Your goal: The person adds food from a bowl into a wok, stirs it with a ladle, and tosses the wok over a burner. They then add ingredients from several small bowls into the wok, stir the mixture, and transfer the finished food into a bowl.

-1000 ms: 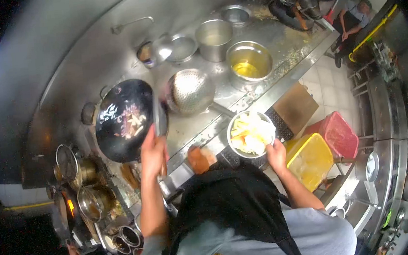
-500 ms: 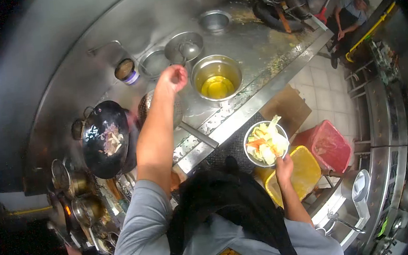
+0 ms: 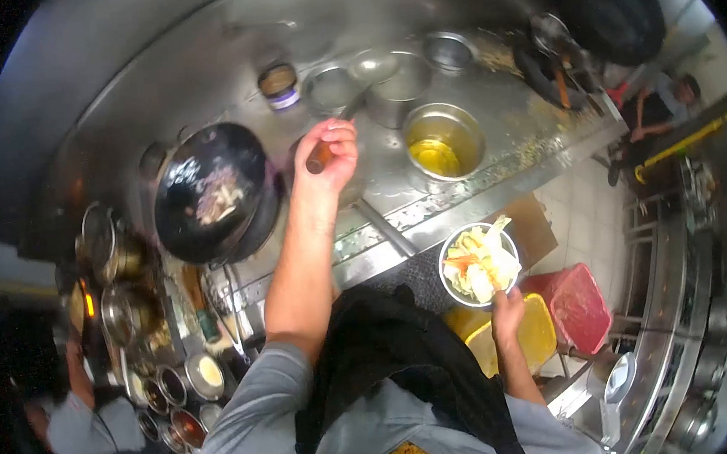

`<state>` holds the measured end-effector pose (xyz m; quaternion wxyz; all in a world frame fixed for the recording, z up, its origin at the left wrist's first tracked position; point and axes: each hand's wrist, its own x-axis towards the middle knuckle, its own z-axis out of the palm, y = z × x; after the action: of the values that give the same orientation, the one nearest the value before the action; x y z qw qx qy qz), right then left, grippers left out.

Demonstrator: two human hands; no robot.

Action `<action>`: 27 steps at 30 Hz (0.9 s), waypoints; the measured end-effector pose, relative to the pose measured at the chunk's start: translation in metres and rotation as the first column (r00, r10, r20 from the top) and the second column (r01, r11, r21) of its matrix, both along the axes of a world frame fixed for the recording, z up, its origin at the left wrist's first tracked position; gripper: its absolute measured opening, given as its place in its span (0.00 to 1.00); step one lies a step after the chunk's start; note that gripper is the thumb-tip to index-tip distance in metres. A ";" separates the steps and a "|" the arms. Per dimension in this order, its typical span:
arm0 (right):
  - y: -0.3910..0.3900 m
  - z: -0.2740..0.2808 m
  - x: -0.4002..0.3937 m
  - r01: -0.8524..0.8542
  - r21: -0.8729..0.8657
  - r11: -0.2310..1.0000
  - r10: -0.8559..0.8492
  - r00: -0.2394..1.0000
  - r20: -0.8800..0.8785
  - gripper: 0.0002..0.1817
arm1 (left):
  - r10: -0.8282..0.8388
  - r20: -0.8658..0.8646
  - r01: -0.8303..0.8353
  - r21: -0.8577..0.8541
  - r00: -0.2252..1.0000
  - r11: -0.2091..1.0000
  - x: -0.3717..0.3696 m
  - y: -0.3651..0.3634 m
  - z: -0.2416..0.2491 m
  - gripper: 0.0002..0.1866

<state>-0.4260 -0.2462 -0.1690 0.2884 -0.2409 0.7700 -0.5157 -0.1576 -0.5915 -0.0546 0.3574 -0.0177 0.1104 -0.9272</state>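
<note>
The left hand (image 3: 329,154) is clenched around the wooden handle of a ladle (image 3: 320,155). The fingers (image 3: 340,132) wrap over the top of the handle, so only its near brown end shows below the palm. The metal shaft runs up and to the right from the fist toward a cluster of steel bowls (image 3: 330,87). The ladle's cup seems to sit over the steel pot (image 3: 402,96) there, but glare and blur make its outline hard to tell. Its long axis therefore lies on a diagonal, handle end toward the person, working end toward the back of the steel bench (image 3: 510,128).

The right hand (image 3: 507,311) grasps the near rim of a bowl of cut vegetables (image 3: 478,264), held off the bench edge above the yellow bin (image 3: 511,335) and beside the red bin (image 3: 582,305). The fingers under the bowl are hidden; only the thumb side shows.

Left of the ladle hand sits a black wok (image 3: 213,191) with a few scraps of food in it, tilted toward the camera. Right of the hand stands a pot of yellow oil (image 3: 442,140). The forearm covers part of a strainer, whose long handle (image 3: 385,225) sticks out below it. A small tin (image 3: 279,86) stands at the back. The edges of the view are dark and warped, and another person's sleeve (image 3: 74,425) at the lower left is cut off.
</note>
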 end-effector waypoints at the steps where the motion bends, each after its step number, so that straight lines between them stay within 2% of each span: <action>1: -0.007 -0.001 0.009 -0.041 0.007 0.999 0.041 0.999 -0.006 0.16 | 0.052 0.025 -0.053 0.026 0.998 0.998 0.020 0.012 0.007 0.04; 2: -0.012 -0.006 0.019 -0.068 -0.062 0.996 0.066 0.998 -0.022 0.16 | 0.096 0.023 -0.097 0.036 0.995 0.995 0.041 0.023 0.010 0.04; 3: -0.017 -0.008 0.031 -0.095 -0.129 0.987 0.092 0.995 -0.033 0.16 | 0.070 -0.015 -0.070 -0.002 0.997 0.998 0.062 0.034 0.013 0.05; 4: -0.024 -0.007 0.043 -0.137 -0.120 0.983 0.134 0.991 -0.030 0.16 | 0.039 -0.049 -0.042 -0.044 0.998 0.998 0.086 0.045 0.016 0.05; 6: -0.038 -0.001 0.070 -0.181 -0.062 0.982 0.179 0.983 -0.034 0.16 | 0.114 -0.002 -0.114 -0.032 0.993 0.993 0.134 0.070 0.018 0.04; 8: -0.047 -0.008 0.097 -0.196 -0.085 0.977 0.200 0.979 0.029 0.16 | 0.133 0.060 -0.128 -0.069 0.989 0.989 0.186 0.094 0.019 0.04; 10: -0.050 -0.039 0.110 -0.222 -0.080 0.972 0.227 0.971 0.071 0.14 | 0.198 0.205 -0.185 -0.079 0.959 0.980 0.233 0.120 0.025 0.04; 12: -0.055 -0.019 0.143 -0.253 -0.057 0.966 0.256 0.965 0.057 0.13 | 0.252 0.427 -0.236 -0.091 0.868 0.967 0.280 0.136 0.017 0.03; 14: -0.062 -0.019 0.162 -0.256 -0.127 0.958 0.269 0.958 0.098 0.13 | 0.257 0.762 -0.211 -0.161 0.594 0.964 0.310 0.136 0.021 0.03; 15: -0.057 -0.020 0.166 -0.258 -0.129 0.958 0.271 0.957 0.102 0.13 | 0.239 0.906 -0.138 -0.202 0.349 0.969 0.322 0.140 0.021 0.11; 16: -0.056 -0.021 0.166 -0.289 -0.062 0.955 0.293 0.953 0.078 0.14 | 0.240 0.908 -0.142 -0.202 0.344 0.969 0.336 0.139 0.011 0.11; 17: -0.055 -0.022 0.167 -0.317 0.004 0.948 0.316 0.947 0.054 0.14 | 0.284 0.953 -0.001 -0.286 0.103 0.958 0.352 0.136 -0.010 0.15; 18: -0.056 -0.021 0.169 -0.318 -0.001 0.948 0.317 0.947 0.057 0.14 | 0.350 0.927 0.158 -0.328 -0.136 0.931 0.362 0.134 -0.023 0.19; 19: -0.056 -0.020 0.170 -0.331 -0.033 0.943 0.332 0.943 0.038 0.14 | 0.397 0.867 0.254 -0.329 -0.300 0.910 0.365 0.137 -0.026 0.29; 20: -0.056 -0.019 0.171 -0.340 -0.054 0.939 0.341 0.940 0.021 0.15 | 0.391 0.870 0.261 -0.320 -0.299 0.911 0.366 0.137 -0.035 0.29; 21: -0.055 -0.019 0.169 -0.331 -0.057 0.942 0.332 0.943 0.022 0.15 | 0.504 0.678 0.407 -0.316 -0.535 0.857 0.363 0.137 -0.046 0.31; 22: -0.055 -0.019 0.166 -0.318 -0.065 0.946 0.321 0.946 0.035 0.15 | 0.601 0.407 0.542 -0.263 -0.688 0.798 0.358 0.137 -0.050 0.33; 24: -0.054 -0.018 0.157 -0.286 -0.077 0.955 0.290 0.956 0.043 0.16 | 0.607 0.399 0.565 -0.230 -0.687 0.792 0.301 0.139 0.000 0.34; 26: -0.052 -0.018 0.141 -0.265 -0.090 0.960 0.270 0.961 0.056 0.16 | 0.562 0.664 0.443 -0.364 -0.494 0.819 0.248 0.132 0.018 0.35; 27: -0.047 -0.022 0.126 -0.299 -0.016 0.954 0.299 0.954 -0.004 0.15 | 0.615 0.705 0.434 -0.460 -0.353 0.775 0.224 0.123 0.016 0.36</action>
<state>-0.3003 -0.2931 -0.1910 0.3605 -0.3571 0.7206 -0.4724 0.0667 -0.4689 -0.0390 0.3420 0.6235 -0.5396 -0.4507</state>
